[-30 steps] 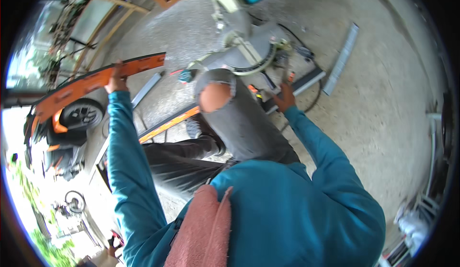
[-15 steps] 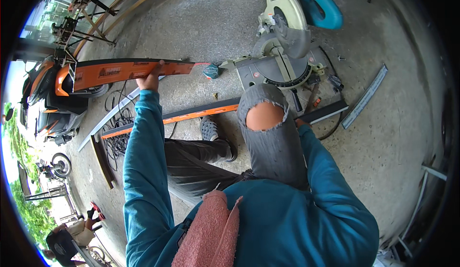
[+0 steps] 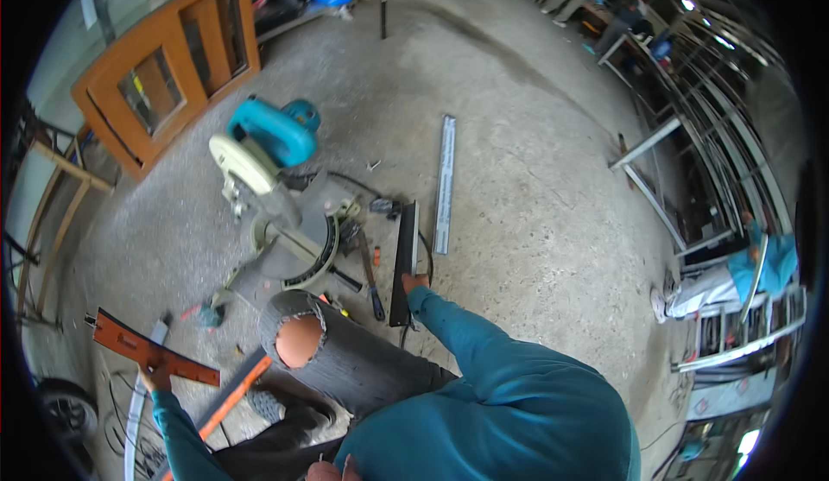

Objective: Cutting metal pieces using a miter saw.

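Org. strip [image 3: 121, 340], 1 pc.: held out at L by L hand [image 3: 155, 377], nr. mid-length, prob. so that both ends are kept in balance; fingers bent onto it from its near edge, pressed on the org. face, thumb not clearly shown. Blk bar [image 3: 401, 261], 1 pc., w/ pale edge: located R of saw, long side pointed away from body; grasped at R edge by R hand [image 3: 415, 282], fingers apparently pinching that edge, tips hidden; whether bar is lifted or rested on floor can't be told. Both pcs. are kept well apart by spread arms, poss. so that the bent knee [image 3: 299, 341] is cleared. Saw [image 3: 283, 209], w/ teal handle: stood on floor ahead of knee, prob. for steadiness & easy reach. Tape measure [image 3: 210, 315], teal: laid nr. saw base, L side, prob. kept handy. Hand tool [image 3: 372, 284], type unclear: laid betw. saw & blk bar. Grey strip [image 3: 446, 187]: laid flat on floor beyond R hand, apart from blk bar, poss. set out of the way. Long org. bar [image 3: 231, 401]: laid on floor L of knee, part hidden.
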A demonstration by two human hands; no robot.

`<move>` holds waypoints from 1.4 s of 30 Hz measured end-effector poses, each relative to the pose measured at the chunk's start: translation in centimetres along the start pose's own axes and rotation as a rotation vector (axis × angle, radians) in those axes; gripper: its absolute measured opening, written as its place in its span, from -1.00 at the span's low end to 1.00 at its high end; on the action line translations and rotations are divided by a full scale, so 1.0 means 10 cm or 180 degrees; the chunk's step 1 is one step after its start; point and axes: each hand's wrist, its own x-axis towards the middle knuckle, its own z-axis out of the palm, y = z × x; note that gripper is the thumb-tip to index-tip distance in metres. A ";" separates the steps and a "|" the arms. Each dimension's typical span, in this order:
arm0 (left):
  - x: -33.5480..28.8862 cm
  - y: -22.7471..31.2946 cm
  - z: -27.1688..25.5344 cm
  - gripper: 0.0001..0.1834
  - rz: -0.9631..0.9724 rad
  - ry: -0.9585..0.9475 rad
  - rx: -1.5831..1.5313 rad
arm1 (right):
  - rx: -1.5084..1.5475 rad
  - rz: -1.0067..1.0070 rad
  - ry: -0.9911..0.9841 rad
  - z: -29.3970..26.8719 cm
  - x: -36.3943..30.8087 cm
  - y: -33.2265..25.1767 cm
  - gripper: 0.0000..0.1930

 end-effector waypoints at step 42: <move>-1.60 1.15 0.48 -0.67 -0.2492 -0.1666 -0.2472 | 0.2442 -0.1592 -0.5240 -2.25 -3.75 -3.06 -0.52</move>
